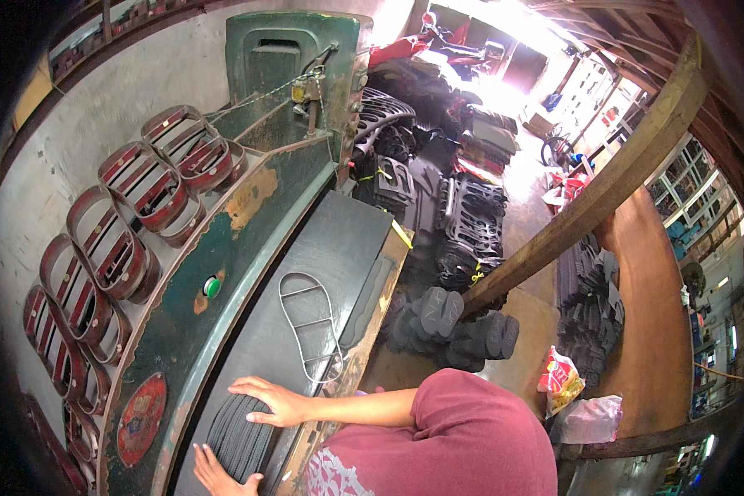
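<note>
A stack of black soles (241, 430) sits on the machine's black bed at the lower left, its many layers pressed side by side. My right hand (274, 403) lies across the stack's far end, thumb against the layers. From the near end, my left hand (221, 475) reaches around it, fingers on the machine side and thumb on the other. The stack is held between both hands. Farther along the bed lies a thin metal sole-shaped cutting die (310, 326) with crossbars, touched by neither hand. Beside it are dark sheet offcuts (370, 302).
A green press (298, 178) with a green button (212, 287) borders the bed. Red-brown cutting dies (112, 240) line its ledge. Beyond are piles of black sheet scraps (471, 219) and soles (492, 335). A wooden post (587, 174) slants across the right, near plastic bags (589, 420).
</note>
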`<state>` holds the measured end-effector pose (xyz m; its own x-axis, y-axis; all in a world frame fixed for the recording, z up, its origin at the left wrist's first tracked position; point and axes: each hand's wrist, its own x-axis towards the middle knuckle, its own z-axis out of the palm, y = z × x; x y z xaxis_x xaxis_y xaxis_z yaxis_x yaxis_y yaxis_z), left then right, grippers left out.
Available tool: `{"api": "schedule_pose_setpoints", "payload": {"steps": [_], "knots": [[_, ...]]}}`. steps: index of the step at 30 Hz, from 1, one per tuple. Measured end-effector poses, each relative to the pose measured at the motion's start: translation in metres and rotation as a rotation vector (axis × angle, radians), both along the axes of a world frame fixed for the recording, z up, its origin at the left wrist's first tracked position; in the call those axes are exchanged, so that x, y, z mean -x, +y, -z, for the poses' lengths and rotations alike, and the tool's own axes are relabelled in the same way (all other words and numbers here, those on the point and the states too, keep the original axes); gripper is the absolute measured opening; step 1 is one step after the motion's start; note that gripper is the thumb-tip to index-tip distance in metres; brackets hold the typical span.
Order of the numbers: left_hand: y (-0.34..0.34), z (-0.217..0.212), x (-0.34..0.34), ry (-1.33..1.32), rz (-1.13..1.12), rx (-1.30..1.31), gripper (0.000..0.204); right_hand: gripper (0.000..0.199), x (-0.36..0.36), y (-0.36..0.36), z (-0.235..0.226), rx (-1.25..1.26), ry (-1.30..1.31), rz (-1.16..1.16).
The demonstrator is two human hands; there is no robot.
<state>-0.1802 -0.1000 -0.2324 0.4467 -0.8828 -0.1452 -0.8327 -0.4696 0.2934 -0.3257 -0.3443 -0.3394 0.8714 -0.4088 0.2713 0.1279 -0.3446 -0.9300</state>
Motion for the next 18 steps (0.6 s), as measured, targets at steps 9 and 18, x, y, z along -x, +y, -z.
{"api": "schedule_pose_setpoints", "payload": {"steps": [9,18], "knots": [[-0.011,-0.011,-0.012,-0.081,0.180,-0.131,0.127,0.143,0.018,-0.041,-0.012,0.256,0.005,-0.353],[-0.015,-0.005,-0.027,-0.081,0.225,-0.080,0.118,0.125,0.012,-0.043,-0.016,0.332,-0.027,-0.301]]}}
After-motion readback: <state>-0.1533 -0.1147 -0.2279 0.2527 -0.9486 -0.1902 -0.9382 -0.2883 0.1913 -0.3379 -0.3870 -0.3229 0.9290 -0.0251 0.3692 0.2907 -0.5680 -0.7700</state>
